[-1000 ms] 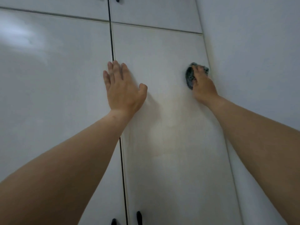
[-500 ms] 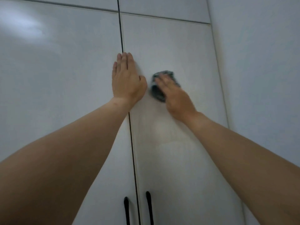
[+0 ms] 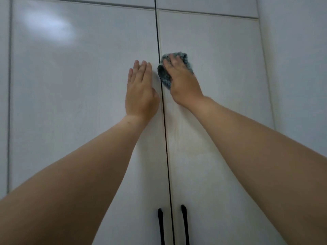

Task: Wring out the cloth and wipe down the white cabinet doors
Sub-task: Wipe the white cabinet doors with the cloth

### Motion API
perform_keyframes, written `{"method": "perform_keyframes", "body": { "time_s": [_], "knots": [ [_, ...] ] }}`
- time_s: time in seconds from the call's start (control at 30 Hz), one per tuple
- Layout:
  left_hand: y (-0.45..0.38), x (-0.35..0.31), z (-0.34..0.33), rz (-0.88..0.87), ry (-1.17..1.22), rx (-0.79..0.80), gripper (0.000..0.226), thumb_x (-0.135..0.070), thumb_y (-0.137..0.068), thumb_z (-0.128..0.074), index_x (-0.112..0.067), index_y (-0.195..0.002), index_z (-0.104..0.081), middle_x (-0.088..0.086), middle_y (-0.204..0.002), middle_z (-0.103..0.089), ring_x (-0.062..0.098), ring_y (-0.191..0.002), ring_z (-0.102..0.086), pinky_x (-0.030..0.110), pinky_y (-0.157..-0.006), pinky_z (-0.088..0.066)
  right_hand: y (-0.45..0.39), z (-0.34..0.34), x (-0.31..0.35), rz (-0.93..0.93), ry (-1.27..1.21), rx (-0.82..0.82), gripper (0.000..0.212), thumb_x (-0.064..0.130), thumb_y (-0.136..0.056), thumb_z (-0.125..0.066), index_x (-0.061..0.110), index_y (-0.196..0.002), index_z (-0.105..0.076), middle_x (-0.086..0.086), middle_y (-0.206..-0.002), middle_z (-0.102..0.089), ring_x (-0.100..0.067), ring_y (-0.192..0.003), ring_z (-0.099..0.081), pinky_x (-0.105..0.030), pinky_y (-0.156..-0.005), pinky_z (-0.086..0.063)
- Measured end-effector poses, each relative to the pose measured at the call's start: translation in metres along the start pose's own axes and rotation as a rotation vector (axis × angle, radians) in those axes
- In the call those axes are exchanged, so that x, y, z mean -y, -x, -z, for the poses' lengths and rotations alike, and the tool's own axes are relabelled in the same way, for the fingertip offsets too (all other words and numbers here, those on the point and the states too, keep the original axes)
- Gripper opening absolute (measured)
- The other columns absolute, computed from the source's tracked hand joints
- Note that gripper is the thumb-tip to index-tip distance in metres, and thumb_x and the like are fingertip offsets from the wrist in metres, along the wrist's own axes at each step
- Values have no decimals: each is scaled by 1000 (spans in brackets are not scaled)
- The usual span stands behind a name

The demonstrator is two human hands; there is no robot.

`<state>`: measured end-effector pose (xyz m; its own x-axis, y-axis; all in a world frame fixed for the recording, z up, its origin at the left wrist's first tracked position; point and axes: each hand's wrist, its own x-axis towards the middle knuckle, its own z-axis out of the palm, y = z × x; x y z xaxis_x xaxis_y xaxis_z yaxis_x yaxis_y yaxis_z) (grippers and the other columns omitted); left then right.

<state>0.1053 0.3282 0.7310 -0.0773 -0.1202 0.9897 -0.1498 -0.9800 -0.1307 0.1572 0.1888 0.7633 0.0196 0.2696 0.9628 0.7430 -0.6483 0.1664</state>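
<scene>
Two tall white cabinet doors fill the view, split by a dark vertical gap. My left hand [image 3: 140, 92] lies flat with straight fingers on the left door [image 3: 70, 96], just beside the gap. My right hand [image 3: 182, 82] presses a bunched dark grey-blue cloth [image 3: 164, 76] against the right door [image 3: 221, 85], at that door's left edge next to the gap. Most of the cloth is hidden under my palm and fingers. A faint damp patch shows on the right door below my right wrist.
Two black vertical handles [image 3: 184, 225] sit at the bottom, one on each door either side of the gap. A horizontal seam near the top marks upper cabinet doors [image 3: 203, 4]. A plain white wall [image 3: 297, 68] adjoins on the right.
My right hand has swept the cloth leftward across the right door, from its right edge to the centre gap. The left hand stayed flat on the left door.
</scene>
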Motion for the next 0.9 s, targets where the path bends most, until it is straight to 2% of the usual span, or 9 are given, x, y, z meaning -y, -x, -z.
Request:
{"method": "perform_keyframes", "body": {
  "time_s": [0.13, 0.27, 0.43, 0.47, 0.6, 0.67, 0.8, 0.83, 0.9],
  "knots": [
    [3, 0, 0, -23, 29, 23, 63, -8, -88, -28, 7, -149, -35, 22, -157, -34, 35, -151, -21, 41, -126, -8, 74, -25, 6, 133, 15, -106, 54, 5, -93, -38, 8, -147, -40, -10, -156, -33, -26, -147, -25, -33, -120, -21],
    [6, -4, 6, -11, 48, 10, 66, 1, -83, -30, 8, -149, -34, 23, -157, -33, 37, -151, -20, 43, -126, -8, 109, -9, -25, 354, 140, 43, 58, 0, -91, -40, 11, -148, -40, -6, -157, -32, -21, -147, -25, -35, -118, -28],
    [12, -28, 8, -51, 15, 55, 65, -5, -85, -31, 8, -149, -33, 25, -158, -30, 38, -151, -18, 46, -126, -9, 60, 12, -32, -308, -30, -65, 63, -1, -92, -42, 10, -152, -28, -9, -161, -20, -22, -149, -15, -35, -121, -16],
    [12, -33, 6, -40, 25, 75, 66, -7, -85, -30, 8, -149, -32, 25, -159, -28, 38, -152, -16, 45, -126, -7, 63, 7, -19, -278, -38, -80, 61, -1, -92, -43, 8, -151, -31, -11, -160, -23, -24, -149, -16, -34, -121, -16],
    [8, -44, -7, 9, 43, 119, 68, -13, -86, -30, 8, -151, -27, 25, -161, -21, 38, -153, -10, 45, -126, -5, 110, -2, -20, 160, 31, 34, 59, 0, -93, -44, 14, -150, -35, -4, -159, -29, -20, -147, -23, -30, -116, -26],
    [8, -48, -13, 31, 23, 140, 69, -13, -86, -30, 8, -152, -25, 26, -161, -19, 39, -153, -9, 45, -126, -4, 109, 13, -59, 57, 89, 8, 65, -1, -91, -45, 14, -152, -31, -4, -160, -24, -20, -148, -20, -33, -118, -26],
    [11, -48, -18, 76, 7, 177, 71, -17, -87, -33, 8, -153, -22, 25, -162, -18, 36, -153, -8, 42, -126, -2, 85, 34, -108, -524, 22, -33, 63, -1, -94, -38, 7, -154, -18, -13, -162, -12, -25, -150, -9, -34, -122, -9],
    [11, -48, -19, 85, 8, 166, 71, -16, -87, -34, 8, -152, -23, 25, -162, -19, 36, -153, -9, 43, -126, -2, 77, 31, -99, -557, 24, -74, 60, 0, -94, -37, 4, -153, -21, -16, -161, -16, -28, -149, -11, -36, -122, -9],
    [12, -53, -26, 98, -19, 142, 71, -16, -86, -37, 9, -151, -25, 27, -161, -20, 39, -152, -10, 45, -126, -3, 72, 20, -71, -407, 27, -91, 56, 3, -94, -38, 2, -150, -29, -17, -158, -24, -30, -148, -18, -38, -122, -13]
  ]
}}
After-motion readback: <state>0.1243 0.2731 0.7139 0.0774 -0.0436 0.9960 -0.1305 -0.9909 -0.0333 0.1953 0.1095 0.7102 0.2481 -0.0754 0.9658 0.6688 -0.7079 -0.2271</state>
